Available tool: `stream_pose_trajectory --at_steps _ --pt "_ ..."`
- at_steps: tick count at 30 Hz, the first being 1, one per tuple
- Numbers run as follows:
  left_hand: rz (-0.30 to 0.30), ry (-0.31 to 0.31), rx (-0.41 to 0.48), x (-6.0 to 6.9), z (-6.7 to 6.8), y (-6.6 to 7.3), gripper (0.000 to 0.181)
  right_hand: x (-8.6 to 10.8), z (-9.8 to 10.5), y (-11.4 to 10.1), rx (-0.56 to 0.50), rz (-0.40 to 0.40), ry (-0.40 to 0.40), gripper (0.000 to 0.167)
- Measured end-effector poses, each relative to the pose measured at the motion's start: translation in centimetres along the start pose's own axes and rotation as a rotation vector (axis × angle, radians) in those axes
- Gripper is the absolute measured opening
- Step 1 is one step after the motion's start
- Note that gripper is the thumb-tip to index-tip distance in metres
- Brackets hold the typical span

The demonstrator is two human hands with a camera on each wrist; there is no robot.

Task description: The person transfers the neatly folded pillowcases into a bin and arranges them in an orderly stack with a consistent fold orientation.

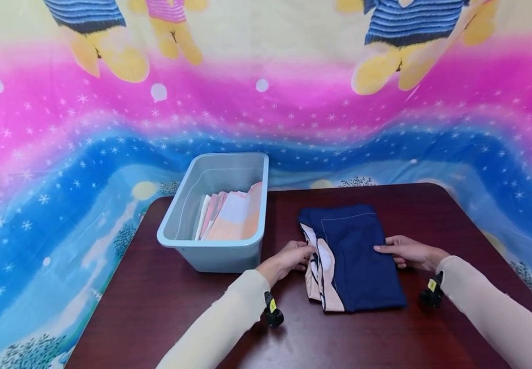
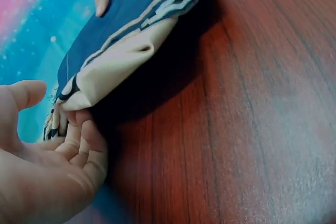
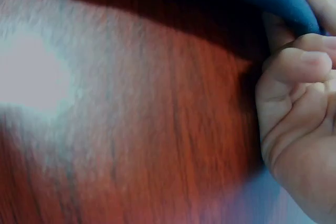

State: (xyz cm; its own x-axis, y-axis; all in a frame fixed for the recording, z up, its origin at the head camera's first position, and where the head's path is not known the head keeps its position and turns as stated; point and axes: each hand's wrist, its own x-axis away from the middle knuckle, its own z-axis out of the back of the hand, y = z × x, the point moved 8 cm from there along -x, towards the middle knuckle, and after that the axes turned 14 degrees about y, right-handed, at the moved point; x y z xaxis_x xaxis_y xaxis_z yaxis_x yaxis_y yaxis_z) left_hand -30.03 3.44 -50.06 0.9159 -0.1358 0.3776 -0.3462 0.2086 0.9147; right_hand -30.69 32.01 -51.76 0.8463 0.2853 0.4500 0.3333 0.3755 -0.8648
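A folded navy cloth (image 1: 355, 256) lies on the table, with a cream, peach and black patterned layer (image 2: 115, 72) showing along its left side. At that left edge, my left hand (image 1: 290, 259) holds the folded layers. Its fingers (image 2: 84, 137) curl under the edge, while the thumb stands raised off the cloth in the left wrist view. On the opposite side, my right hand (image 1: 411, 252) pinches the navy edge, thumb on top and fingers beneath. The right wrist view shows the curled fingers (image 3: 302, 66) at the cloth's rim; part of the grip is cut off there.
A grey-blue plastic bin (image 1: 220, 251) stands left of the cloth, near the table's back edge. Inside it are several folded cloths (image 1: 231, 220) in pink, white and peach. The dark reddish wooden table (image 1: 169, 318) backs onto a colourful printed curtain (image 1: 293, 102).
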Motion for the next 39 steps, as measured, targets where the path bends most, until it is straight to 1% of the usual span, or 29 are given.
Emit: stream_pose_trajectory --at_steps 2,4,7,9,12,14,18,21,24,27,30,35,37,39 --pt "-0.025 -0.008 -0.031 0.0 -0.3 0.1 0.021 0.1 0.1 0.0 0.005 0.009 0.006 0.029" --pt "-0.05 -0.013 -0.061 0.0 -0.5 0.2 0.028 0.2 0.2 0.0 0.009 0.012 0.015 0.029" --pt "-0.08 -0.024 -0.091 0.1 -0.7 0.4 0.043 0.5 0.3 -0.1 0.027 0.027 0.014 0.03" --pt "-0.103 -0.035 -0.104 0.2 -0.7 0.6 0.048 0.5 0.3 -0.1 0.04 0.031 0.013 0.031" --pt "-0.139 -0.048 -0.102 0.2 -0.7 0.8 0.048 0.5 0.3 -0.1 0.056 0.044 0.008 0.032" --pt "-0.154 -0.049 -0.088 0.0 -0.6 0.6 0.045 0.5 0.2 -0.1 0.057 0.054 0.002 0.034" --pt "-0.15 -0.053 -0.044 -0.5 -0.4 0.0 0.048 0.4 0.0 -0.2 0.054 0.074 -0.012 0.044" --pt "-0.146 -0.064 -0.021 -0.7 -0.3 -0.3 0.055 0.4 -0.1 -0.2 0.051 0.091 -0.019 0.054" --pt "-0.162 -0.068 -0.024 -0.6 -0.3 -0.3 0.068 0.5 -0.2 -0.2 0.053 0.106 -0.032 0.059" --pt "-0.189 -0.054 -0.052 -0.4 -0.3 -0.2 0.083 0.5 -0.2 -0.2 0.056 0.115 -0.041 0.06" --pt "-0.219 -0.039 -0.09 -0.4 -0.3 -0.2 0.09 0.5 -0.1 -0.2 0.054 0.117 -0.028 0.059" --pt "-0.265 -0.014 -0.153 -0.4 -0.1 -0.2 0.09 0.4 -0.2 -0.2 0.068 0.127 0.017 0.062" --pt "-0.277 -0.007 -0.166 -0.4 0.0 -0.2 0.089 0.3 -0.2 -0.3 0.078 0.135 0.033 0.063" --pt "-0.288 0.0 -0.177 -0.4 0.0 -0.2 0.089 0.3 -0.1 -0.1 0.086 0.123 0.049 0.064"
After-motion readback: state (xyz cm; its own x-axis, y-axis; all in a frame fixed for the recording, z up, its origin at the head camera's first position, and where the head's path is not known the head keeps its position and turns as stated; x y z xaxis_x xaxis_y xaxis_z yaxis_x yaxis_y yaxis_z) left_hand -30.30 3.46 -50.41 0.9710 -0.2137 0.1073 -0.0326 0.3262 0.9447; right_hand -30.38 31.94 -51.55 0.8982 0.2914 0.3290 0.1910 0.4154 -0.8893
